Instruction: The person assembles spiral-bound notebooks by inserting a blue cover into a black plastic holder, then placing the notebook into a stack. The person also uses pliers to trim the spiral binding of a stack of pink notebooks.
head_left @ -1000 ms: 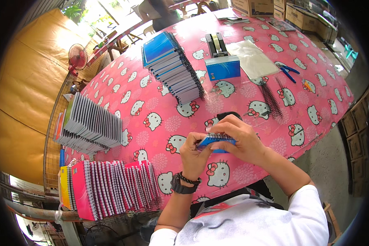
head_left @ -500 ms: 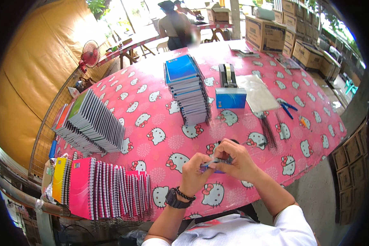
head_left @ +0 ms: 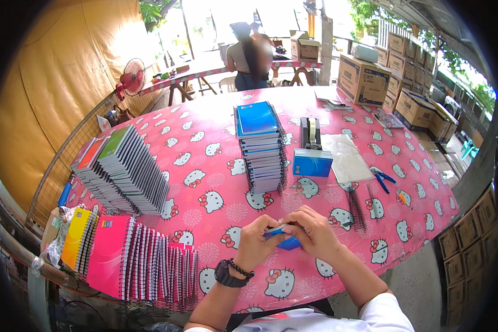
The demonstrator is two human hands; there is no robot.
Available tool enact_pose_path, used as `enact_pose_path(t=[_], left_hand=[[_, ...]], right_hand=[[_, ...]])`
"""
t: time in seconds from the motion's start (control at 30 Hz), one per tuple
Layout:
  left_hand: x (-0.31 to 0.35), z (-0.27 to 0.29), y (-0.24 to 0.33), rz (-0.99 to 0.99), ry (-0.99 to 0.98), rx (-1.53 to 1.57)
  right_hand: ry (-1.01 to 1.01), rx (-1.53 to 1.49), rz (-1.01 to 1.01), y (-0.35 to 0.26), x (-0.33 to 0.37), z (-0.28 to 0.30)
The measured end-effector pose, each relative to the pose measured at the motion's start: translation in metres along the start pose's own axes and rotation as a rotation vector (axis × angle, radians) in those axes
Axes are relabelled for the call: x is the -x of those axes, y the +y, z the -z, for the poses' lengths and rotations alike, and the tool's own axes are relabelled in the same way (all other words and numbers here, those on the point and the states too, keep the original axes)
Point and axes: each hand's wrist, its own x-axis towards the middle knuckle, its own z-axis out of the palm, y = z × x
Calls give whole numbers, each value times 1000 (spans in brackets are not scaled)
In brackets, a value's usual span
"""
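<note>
Both hands pinch one small blue notebook (head_left: 289, 244): left hand (head_left: 253, 242) on its left end, right hand (head_left: 315, 235) on its right, fingertips close together at the top edge. Notebook sits in front of the person, over the near part of the pink bench (head_left: 310, 285); can't tell if it touches the surface. Beyond it: tall blue notebook stack (head_left: 260, 148), and right of that a small blue stack (head_left: 312, 164) just in front of the tape dispenser (head_left: 310, 134). Further right: pale sheet (head_left: 346, 160), blue-handled pliers (head_left: 383, 180), dark wire coils (head_left: 356, 210). Left side: pink notebooks (head_left: 112, 257) beside yellow notebooks (head_left: 78, 238).
</note>
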Motion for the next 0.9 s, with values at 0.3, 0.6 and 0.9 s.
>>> enact_pose_path(t=[0.3, 0.6, 0.9], left_hand=[[-7, -4, -6, -37, 41, -38], [-27, 2, 7, -130, -69, -110], [-115, 50, 60, -305, 541, -159]], right_hand=[[56, -170, -87, -2, 3, -5], [-49, -120, 25, 5, -7, 6], [518, -195, -62, 36, -61, 69]])
